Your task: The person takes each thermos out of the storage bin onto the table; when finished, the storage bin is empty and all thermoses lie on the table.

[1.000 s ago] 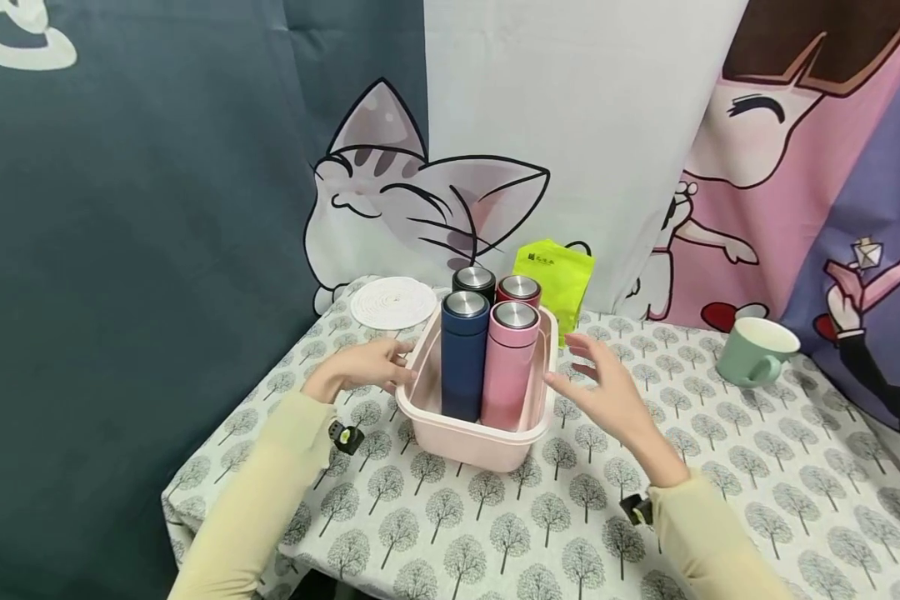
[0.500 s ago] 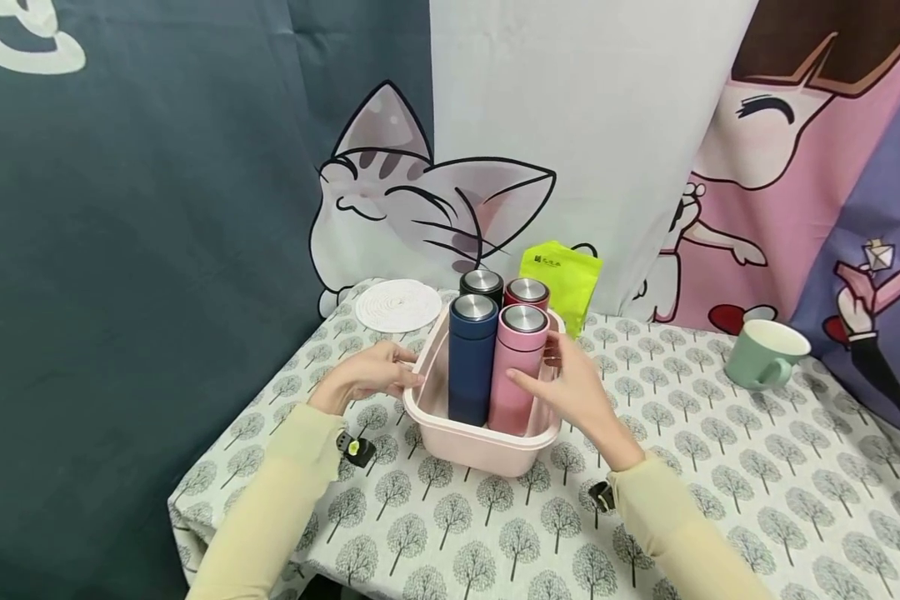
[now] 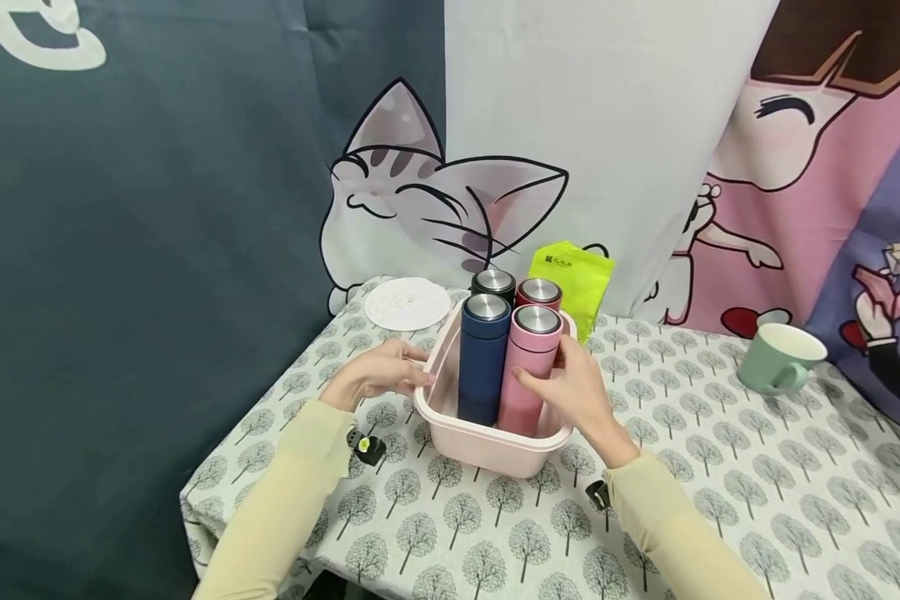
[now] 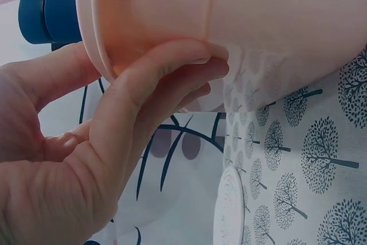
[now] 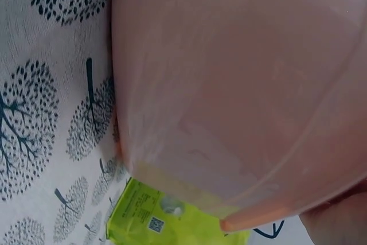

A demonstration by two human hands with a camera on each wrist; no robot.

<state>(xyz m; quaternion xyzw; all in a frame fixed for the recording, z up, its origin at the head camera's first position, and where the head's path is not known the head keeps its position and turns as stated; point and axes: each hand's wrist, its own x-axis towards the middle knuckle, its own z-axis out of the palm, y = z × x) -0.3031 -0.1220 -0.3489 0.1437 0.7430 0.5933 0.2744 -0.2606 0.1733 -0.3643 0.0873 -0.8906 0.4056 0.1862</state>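
A pale pink plastic basin (image 3: 487, 450) stands on the table with several thermos bottles upright in it. In front are a navy thermos (image 3: 482, 375) and a pink thermos (image 3: 527, 383); behind them show the tops of a black thermos (image 3: 493, 283) and a red thermos (image 3: 542, 292). My left hand (image 3: 381, 372) grips the basin's left rim, thumb over the edge and fingers against the outer wall, as the left wrist view shows. With thumb and fingers around its upper body, my right hand (image 3: 576, 392) holds the pink thermos. The basin hides most of that hand in the right wrist view.
A white round woven mat (image 3: 408, 304) lies behind the basin to the left. Behind it on the right stands a lime-green bag (image 3: 581, 283). A green mug (image 3: 780, 358) sits far right on the tree-patterned tablecloth (image 3: 682, 492). Printed curtains hang behind.
My right hand has moved left from beside the basin and taken hold of the pink thermos. The left hand stays at the rim. The whole head view has shifted slightly.
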